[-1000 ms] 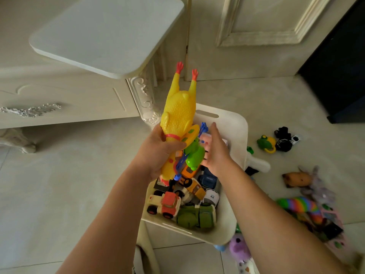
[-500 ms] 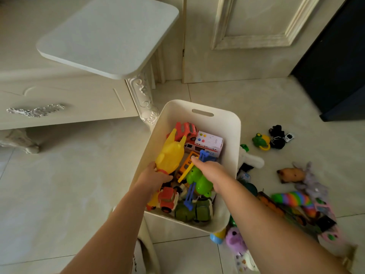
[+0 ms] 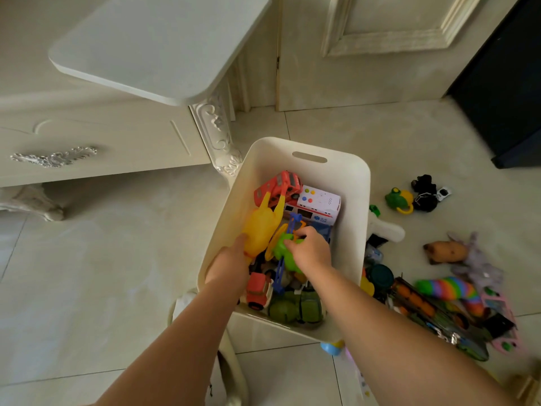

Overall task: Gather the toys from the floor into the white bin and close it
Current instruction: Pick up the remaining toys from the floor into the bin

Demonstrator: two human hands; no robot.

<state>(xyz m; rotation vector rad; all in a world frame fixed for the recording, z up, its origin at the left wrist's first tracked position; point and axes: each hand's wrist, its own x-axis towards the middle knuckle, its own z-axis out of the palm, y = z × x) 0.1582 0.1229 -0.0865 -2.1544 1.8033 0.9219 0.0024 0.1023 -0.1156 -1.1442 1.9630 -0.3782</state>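
Left hand (image 3: 228, 266): inside the white bin (image 3: 355, 200) at its 8 o'clock side, closed round the narrow lower end of the yellow rubber chicken (image 3: 262, 227). 1 digit lies up the body and the rest are hidden under the hand.
Right hand (image 3: 311, 250): near the bin's middle, fingers curled down and pinching the green toy (image 3: 282, 252), which has blue plastic parts running through it.
Yellow rubber chicken: long axis from 7 to 1 o'clock, feet toward the red toy car (image 3: 278, 187) at the far end. It rests on the other toys beside the bin's left wall.
White bin: open on top, handle slot at 12 o'clock. No lid is on it, and I cannot tell where a lid is.
Floor toys: all outside the bin's right wall, spread from 2 to 5 o'clock of it: green-and-yellow toy (image 3: 398, 197), black toy (image 3: 424, 191), brown plush (image 3: 445, 252), rainbow toy (image 3: 448, 288).
Deciding relation: the pile lies at 3 o'clock from both hands, with the bin wall between. The right hand is the nearer.
Arms: both forearms come in from 6 o'clock and converge over the near rim, wrists bent down into the bin.
Judgement: both toys look placed, so release comes first. The right arm would then lift over the wall toward the pile.
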